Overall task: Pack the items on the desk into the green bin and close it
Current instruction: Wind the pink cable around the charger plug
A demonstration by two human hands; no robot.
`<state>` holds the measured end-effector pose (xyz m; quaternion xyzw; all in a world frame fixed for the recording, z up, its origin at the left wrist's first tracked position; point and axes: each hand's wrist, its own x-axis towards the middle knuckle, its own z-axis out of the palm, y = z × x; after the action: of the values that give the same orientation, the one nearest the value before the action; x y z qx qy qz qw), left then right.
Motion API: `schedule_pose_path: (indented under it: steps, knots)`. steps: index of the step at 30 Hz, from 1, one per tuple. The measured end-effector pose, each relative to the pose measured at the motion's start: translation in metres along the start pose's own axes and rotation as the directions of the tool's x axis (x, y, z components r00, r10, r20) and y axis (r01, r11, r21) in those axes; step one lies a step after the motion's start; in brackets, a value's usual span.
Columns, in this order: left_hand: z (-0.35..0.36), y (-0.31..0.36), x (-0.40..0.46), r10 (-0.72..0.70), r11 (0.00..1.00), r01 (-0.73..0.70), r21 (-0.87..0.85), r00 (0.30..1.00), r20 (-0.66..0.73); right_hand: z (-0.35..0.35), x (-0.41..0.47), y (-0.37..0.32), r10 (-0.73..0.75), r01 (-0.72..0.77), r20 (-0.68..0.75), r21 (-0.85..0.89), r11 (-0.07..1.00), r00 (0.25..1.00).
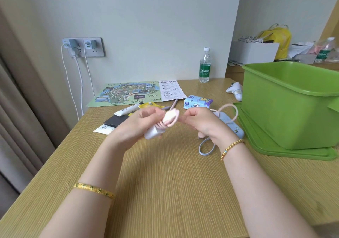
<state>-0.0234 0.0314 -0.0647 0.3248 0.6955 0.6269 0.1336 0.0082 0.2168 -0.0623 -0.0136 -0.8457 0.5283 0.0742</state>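
Pink cable (pixel 171 120): above tabletop (pixel 165 173) centre, left hand (pixel 139 125) fingers clamped on coil and white charger (pixel 152 133), right hand (pixel 200 120) pinching tail. Wind snugly; green bin (pixel 286 105) waits, right edge.

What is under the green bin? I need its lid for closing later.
The green bin stands on its flat green lid, whose edges stick out at the front and left. The bin covers the lid's middle, so anything there cannot be seen.

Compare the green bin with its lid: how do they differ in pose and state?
The green bin stands upright and open; the lid lies flat on the desk, off the bin. The bin sits on the lid, which juts out beneath it. Both are the same green plastic.
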Motion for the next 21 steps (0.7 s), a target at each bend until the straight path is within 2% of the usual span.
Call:
schedule_pose_path:
  steps: [4, 6, 8, 10, 12, 13, 14, 15, 17, 19, 21]
  knots:
    - [-0.004, 0.0, -0.004, -0.111, 0.977, 0.075, 0.202, 0.978, 0.174, 0.004, 0.002, 0.002, -0.06, 0.062, 0.026, -0.081, 0.995, 0.998]
    - [-0.001, -0.001, -0.004, -0.174, 0.93, 0.101, 0.354, 0.968, 0.181, 0.005, 0.002, 0.001, -0.1, 0.1, 0.008, -0.083, 0.992, 0.995]
    - [0.002, -0.005, 0.001, -0.19, 0.821, 0.129, 0.556, 0.98, 0.053, 0.005, 0.001, 0.0, -0.12, 0.119, -0.011, -0.043, 0.992, 0.993]
    - [0.007, -0.009, 0.006, -0.143, 0.692, 0.217, 0.688, 0.976, -0.163, 0.006, 0.0, 0.0, -0.157, 0.157, -0.003, -0.01, 0.988, 0.988]
    - [0.012, -0.013, 0.009, -0.044, 0.581, 0.334, 0.743, 0.924, -0.381, 0.008, -0.002, -0.001, -0.206, 0.206, 0.027, 0.011, 0.979, 0.978]
    - [0.014, -0.014, 0.01, 0.003, 0.566, 0.363, 0.741, 0.897, -0.442, 0.009, -0.002, -0.002, -0.23, 0.229, 0.04, 0.026, 0.973, 0.972]
    - [0.015, -0.015, 0.012, 0.008, 0.607, 0.369, 0.704, 0.883, -0.47, 0.01, -0.002, -0.002, -0.25, 0.248, 0.047, 0.044, 0.968, 0.967]
    - [0.015, -0.016, 0.013, -0.027, 0.701, 0.352, 0.621, 0.883, -0.469, 0.012, -0.001, -0.001, -0.266, 0.263, 0.046, 0.061, 0.963, 0.963]
    - [0.012, -0.015, 0.013, -0.141, 0.88, 0.299, 0.368, 0.907, -0.397, 0.012, -0.001, 0.0, -0.282, 0.277, 0.042, 0.091, 0.957, 0.959]
    - [0.01, -0.014, 0.009, -0.238, 0.949, 0.285, 0.135, 0.929, -0.284, 0.013, -0.001, 0.0, -0.299, 0.292, 0.048, 0.11, 0.95, 0.953]
    - [0.009, -0.012, 0.007, -0.289, 0.957, 0.286, -0.048, 0.932, -0.22, 0.015, -0.003, -0.002, -0.331, 0.326, 0.051, 0.092, 0.941, 0.942]
